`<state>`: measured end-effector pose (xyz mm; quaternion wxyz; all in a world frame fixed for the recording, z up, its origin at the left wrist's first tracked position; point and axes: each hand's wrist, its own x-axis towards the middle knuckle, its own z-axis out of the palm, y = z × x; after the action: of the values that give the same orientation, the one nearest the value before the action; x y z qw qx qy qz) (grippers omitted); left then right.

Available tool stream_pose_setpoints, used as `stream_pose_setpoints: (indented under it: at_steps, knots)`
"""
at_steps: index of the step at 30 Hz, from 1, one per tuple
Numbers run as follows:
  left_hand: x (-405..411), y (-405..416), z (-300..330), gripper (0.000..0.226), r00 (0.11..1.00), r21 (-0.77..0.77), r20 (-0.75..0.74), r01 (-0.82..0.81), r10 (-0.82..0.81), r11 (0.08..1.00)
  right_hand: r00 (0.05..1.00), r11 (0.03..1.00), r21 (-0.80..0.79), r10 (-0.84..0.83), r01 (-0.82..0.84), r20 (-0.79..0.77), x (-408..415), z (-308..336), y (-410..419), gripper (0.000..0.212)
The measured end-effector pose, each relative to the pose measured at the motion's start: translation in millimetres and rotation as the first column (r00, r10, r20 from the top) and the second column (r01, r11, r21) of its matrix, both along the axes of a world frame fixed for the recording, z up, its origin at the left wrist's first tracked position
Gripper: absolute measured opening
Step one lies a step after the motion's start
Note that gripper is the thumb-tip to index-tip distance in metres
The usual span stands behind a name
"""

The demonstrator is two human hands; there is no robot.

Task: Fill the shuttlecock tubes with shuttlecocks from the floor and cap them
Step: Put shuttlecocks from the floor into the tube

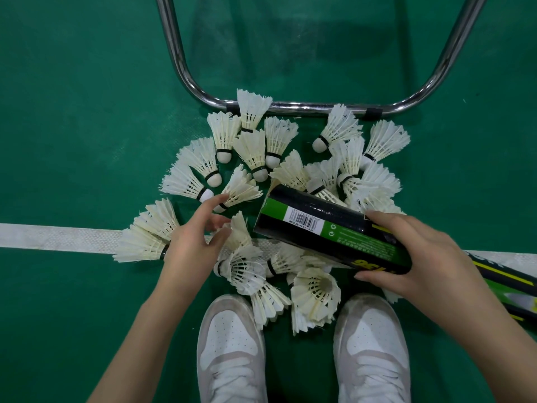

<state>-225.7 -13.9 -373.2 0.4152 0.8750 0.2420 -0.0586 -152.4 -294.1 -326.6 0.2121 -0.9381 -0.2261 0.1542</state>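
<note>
— Over the green court floor [72, 141], what are the hands doing?

— My right hand [412, 257] grips a black-and-green shuttlecock tube [328, 228], fingers curled over the top and thumb underneath. It lies tilted above the pile, its far end toward the left hand. My left hand [194, 239] reaches into the pile with fingers spread and loosely bent; the fingertips touch the feathers of one shuttlecock [236, 232], but nothing is pinched.

— Where are the rest?

— White feather shuttlecocks [252, 135] lie scattered in a heap from just ahead of my white sneakers [229, 344] to a chrome tube frame [290, 107], a few touching its bar. Some lie across the white court line [58, 237]. A second tube [511, 289] lies on the floor to the right, partly hidden behind my right wrist.

— Anything in the way?

— The held tube covers several shuttlecocks beneath it.

— Materials?

— Tube: glossy cardboard-like cylinder with a barcode label. Shuttlecocks: ribbed cones of feathers, rounded pale cork tips with black bands. Floor: matte with a fine grain; the line has a woven look.
</note>
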Motion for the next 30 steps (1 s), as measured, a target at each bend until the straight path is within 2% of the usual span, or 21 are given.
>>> stream_pose_setpoints:
  at_steps: [7,20,26,30]
  knots:
    - [3.1,-1.2,6.7,0.050,0.996,-0.079,0.034,-0.077,0.079,0.994,1.000,1.000,0.000,0.004,-0.004,-0.009,0.2,-0.1,0.1,0.074]
    - [17.6,-1.7,48.6,0.043,0.901,-0.279,0.294,-0.237,0.317,0.931,1.000,1.000,0.011,0.006,-0.006,0.001,0.3,-0.9,0.0,0.073]
    - [21.1,-2.1,61.5,0.039,0.847,-0.360,0.379,-0.237,0.374,0.902,1.000,1.000,0.014,0.010,-0.010,-0.007,-0.6,-0.2,1.9,0.073]
    - [21.7,-1.4,66.4,0.041,0.838,-0.418,0.384,-0.216,0.387,0.882,1.000,1.000,0.010,0.007,-0.007,-0.006,-1.5,0.1,3.9,0.073]
